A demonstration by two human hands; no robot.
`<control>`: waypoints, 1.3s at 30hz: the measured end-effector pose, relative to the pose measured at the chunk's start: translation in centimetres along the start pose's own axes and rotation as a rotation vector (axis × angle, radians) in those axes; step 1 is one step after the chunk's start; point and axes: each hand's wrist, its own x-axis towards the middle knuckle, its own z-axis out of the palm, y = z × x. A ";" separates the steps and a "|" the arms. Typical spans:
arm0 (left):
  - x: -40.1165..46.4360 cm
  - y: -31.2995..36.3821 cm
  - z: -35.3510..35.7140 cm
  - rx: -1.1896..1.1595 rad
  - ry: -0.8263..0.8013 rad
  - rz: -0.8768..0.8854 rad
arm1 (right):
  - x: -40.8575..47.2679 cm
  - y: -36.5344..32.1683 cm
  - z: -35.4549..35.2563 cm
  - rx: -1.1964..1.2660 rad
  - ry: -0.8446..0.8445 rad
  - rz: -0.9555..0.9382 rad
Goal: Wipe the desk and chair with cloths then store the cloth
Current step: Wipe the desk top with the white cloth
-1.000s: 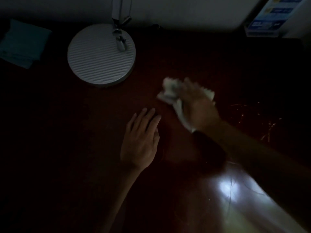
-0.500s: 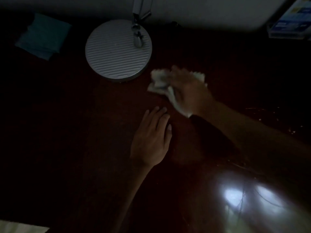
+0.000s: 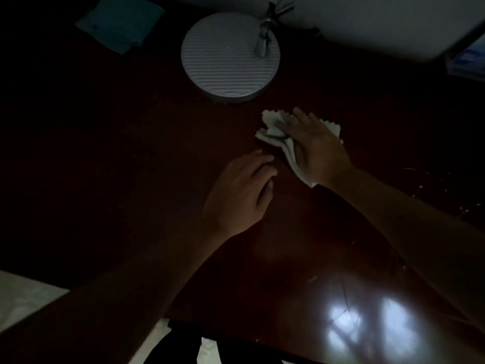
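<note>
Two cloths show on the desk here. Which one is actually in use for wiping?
The white cloth under the right hand, just in front of the lamp base. The teal cloth lies folded and untouched at the desk's far left corner.

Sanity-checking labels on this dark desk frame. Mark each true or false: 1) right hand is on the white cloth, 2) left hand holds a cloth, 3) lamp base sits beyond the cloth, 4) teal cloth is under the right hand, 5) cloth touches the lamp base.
1) True: the right hand presses the white cloth on the desk.
2) False: the left hand rests on the desk, holding nothing.
3) True: the round lamp base sits farther back.
4) False: the folded teal cloth lies at the far left corner.
5) False: bare desk shows between them.
</note>
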 end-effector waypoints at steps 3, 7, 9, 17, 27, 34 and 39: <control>-2.3 -1.9 -1.6 0.021 0.007 -0.068 | -1.7 -3.8 0.8 -0.007 0.055 0.034; -4.9 -2.9 -1.1 0.015 -0.034 -0.032 | -8.3 -10.0 2.7 0.082 0.068 -0.129; -4.7 -3.2 -0.8 0.052 0.001 -0.034 | -8.1 -8.7 2.6 0.075 0.035 -0.181; -4.5 -3.1 -0.8 0.055 0.003 -0.033 | -2.7 -3.5 1.6 -0.012 0.136 0.216; -4.5 -3.4 -0.9 0.073 -0.018 -0.025 | -6.2 -6.2 2.0 0.075 0.106 0.135; -4.7 -3.3 -1.6 -0.023 -0.038 -0.048 | -5.5 -11.9 3.8 0.078 0.178 0.284; -6.4 -4.9 -3.7 -0.062 -0.058 -0.024 | -7.2 -14.2 4.0 0.049 0.068 0.069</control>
